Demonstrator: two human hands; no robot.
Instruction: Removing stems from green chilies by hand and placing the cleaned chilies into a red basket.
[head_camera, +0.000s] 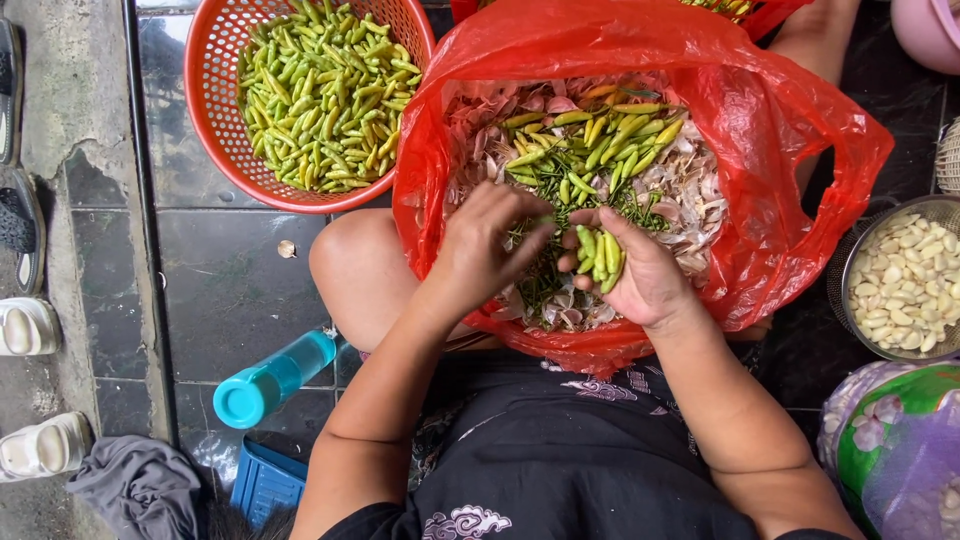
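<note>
A dark tiled floor (235, 290) carries everything, with sandals along its concrete edge at left. The right hand (640, 275) cups a bunch of green chilies (600, 255), their long axes running roughly away from the person. The left hand (485, 245) pinches at stems inside the red plastic bag (770, 130). A red basket (215, 120) of chilies sits beyond.

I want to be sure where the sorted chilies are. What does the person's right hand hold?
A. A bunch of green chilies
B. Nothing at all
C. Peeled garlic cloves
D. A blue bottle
A: the right hand is cupped around several green chilies above the red plastic bag, while the garlic cloves lie in a bowl to the side.
</note>
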